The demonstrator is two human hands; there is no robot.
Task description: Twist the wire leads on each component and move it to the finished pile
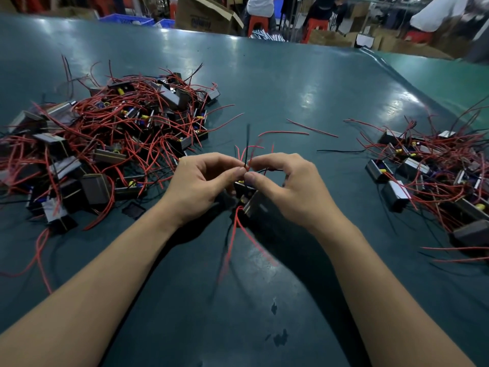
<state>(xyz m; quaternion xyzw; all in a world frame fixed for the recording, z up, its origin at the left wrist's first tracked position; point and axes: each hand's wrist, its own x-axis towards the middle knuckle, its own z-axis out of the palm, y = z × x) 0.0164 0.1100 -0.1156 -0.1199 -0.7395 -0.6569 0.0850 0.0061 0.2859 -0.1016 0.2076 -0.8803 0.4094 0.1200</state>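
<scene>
Both hands (244, 178) pinching thin red and black wire leads (247, 157) above small black boxy component (244, 192), centre worktop; limp, springy, best gripped near tips.

Head-worn view, forward-down, close over table (291, 75), edges perhaps distorted.
</scene>
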